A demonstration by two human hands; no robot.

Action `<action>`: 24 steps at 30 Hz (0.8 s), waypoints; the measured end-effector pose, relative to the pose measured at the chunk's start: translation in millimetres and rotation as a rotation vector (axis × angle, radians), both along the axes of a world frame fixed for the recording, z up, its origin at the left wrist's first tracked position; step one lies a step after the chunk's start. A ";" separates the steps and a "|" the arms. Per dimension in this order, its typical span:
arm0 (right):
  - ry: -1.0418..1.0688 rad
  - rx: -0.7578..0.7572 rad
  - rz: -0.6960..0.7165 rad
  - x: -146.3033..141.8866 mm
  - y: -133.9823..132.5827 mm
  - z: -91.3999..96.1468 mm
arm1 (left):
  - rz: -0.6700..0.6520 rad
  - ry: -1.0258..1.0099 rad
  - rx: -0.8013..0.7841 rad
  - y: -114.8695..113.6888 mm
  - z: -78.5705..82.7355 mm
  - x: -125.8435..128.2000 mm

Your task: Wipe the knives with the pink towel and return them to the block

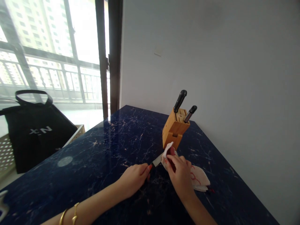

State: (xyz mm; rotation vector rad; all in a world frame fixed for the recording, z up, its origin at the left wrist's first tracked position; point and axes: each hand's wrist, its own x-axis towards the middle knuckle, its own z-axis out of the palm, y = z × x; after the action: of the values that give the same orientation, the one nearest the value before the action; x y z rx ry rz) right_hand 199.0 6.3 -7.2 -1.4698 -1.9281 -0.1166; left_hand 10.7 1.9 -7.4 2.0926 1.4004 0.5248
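A knife lies on the dark blue marble table (98, 156), its steel blade (157, 160) showing between my hands. My left hand (134, 180) is closed around the knife's handle, which is hidden under the fingers. My right hand (181, 175) pinches a white cloth with red markings (199, 181) folded around the blade's far part. Just behind the cloth stands a wooden knife block (174, 128) with two black-handled tools (180, 100) sticking out of its slots.
A black bag (35, 134) with white lettering sits at the left on a perforated cream crate (7, 150). A plain white wall runs close along the table's right and far sides. A big window with a railing fills the upper left.
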 end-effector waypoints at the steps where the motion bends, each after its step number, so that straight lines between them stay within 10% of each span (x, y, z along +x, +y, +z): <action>1: 0.024 0.013 -0.034 2.7 1.8 -0.2 | 0.004 0.016 0.015 0.5 -0.8 -0.4; 7: 0.169 0.048 -0.189 15.5 6.5 -1.5 | 0.105 0.155 0.164 4.0 -4.6 -3.9; 24: 0.146 0.021 0.007 -6.5 6.2 -8.5 | -0.036 0.121 0.156 -0.5 -12.7 4.5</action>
State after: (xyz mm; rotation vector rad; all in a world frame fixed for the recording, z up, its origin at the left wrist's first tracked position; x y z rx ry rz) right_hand 192.5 12.5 -15.7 -1.4175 -1.8092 -0.0255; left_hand 15.2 1.4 -20.1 2.3032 1.4269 0.5144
